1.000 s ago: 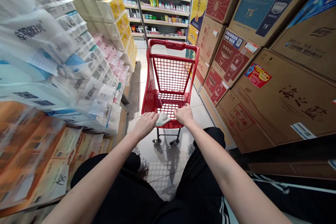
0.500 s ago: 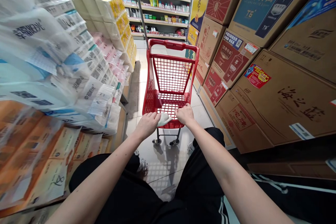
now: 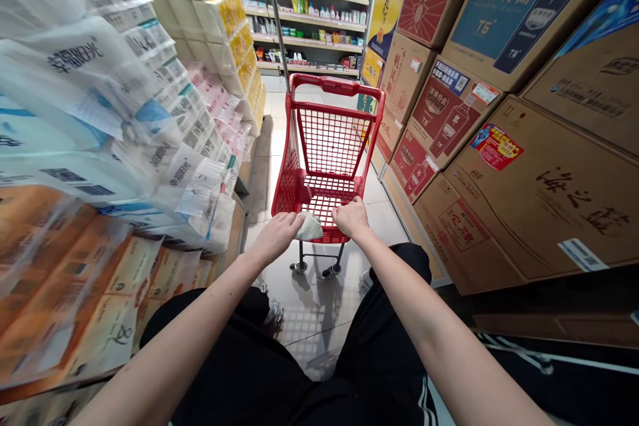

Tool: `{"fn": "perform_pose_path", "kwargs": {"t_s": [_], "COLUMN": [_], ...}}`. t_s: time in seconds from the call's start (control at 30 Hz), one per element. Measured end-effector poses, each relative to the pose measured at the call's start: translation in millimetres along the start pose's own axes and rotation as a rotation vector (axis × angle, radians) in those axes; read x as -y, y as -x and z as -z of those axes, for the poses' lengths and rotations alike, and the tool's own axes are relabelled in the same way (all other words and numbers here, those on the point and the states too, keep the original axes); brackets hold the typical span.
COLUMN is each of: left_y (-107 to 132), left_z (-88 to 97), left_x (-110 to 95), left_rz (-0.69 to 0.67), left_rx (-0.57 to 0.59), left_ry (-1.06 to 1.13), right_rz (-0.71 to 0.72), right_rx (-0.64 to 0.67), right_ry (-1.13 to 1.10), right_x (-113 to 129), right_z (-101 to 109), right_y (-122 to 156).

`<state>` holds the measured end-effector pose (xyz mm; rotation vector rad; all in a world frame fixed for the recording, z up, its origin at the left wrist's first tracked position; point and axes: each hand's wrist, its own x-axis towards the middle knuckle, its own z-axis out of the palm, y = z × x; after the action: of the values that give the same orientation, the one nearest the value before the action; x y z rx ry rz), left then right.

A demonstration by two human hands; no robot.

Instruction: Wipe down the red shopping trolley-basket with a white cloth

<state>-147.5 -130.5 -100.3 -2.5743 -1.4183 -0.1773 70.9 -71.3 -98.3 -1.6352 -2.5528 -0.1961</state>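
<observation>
A red plastic shopping cart (image 3: 335, 84) with grid walls stands in front of me, its tall metal pole rising at the left. Over its near left edge is my left hand (image 3: 278, 234), closed on a pale, whitish cloth (image 3: 310, 227) that bunches out to the right of the fingers. My right hand (image 3: 351, 218) makes a fist around the near right rim of the cart; its fingertips are hidden. Below the basket, the wheels (image 3: 298, 267) rest on the tiled floor.
Plastic-wrapped packs of tissue (image 3: 150, 140) are piled on the left, with orange packs (image 3: 60, 279) lower down. Cardboard cartons (image 3: 554, 193) form a wall on the right. Shelves of small bottles and boxes (image 3: 319, 13) stand at the back. My knees flank the cart's near side.
The left hand and the cloth have shifted slightly left, and the cloth is now more bunched. The right hand stays in place. The view has turned a little.
</observation>
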Motion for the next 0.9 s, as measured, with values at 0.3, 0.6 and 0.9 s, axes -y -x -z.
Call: {"fn": "perform_pose_path", "kwargs": {"t_s": [0.3,0.6,0.9], "left_y": [-26.7,-29.1,1.2], "left_z": [3.0,6.1,-1.3], "left_x": [-37.6,-34.3,19.4], "left_rz": [-0.083,-0.115,-0.06], "left_rx": [0.004,0.026,-0.008], "left_ry": [0.039,0.062,0.036], "right_rz": [0.005,0.026,0.014], "right_rx": [0.036,0.019,0.013], "right_ry": [0.017,0.002,-0.008], "right_x": [3.6,-1.8,-2.1], "right_z": [1.1,0.2,3.0], "right_y": [-1.1,-1.3,0.3]}}
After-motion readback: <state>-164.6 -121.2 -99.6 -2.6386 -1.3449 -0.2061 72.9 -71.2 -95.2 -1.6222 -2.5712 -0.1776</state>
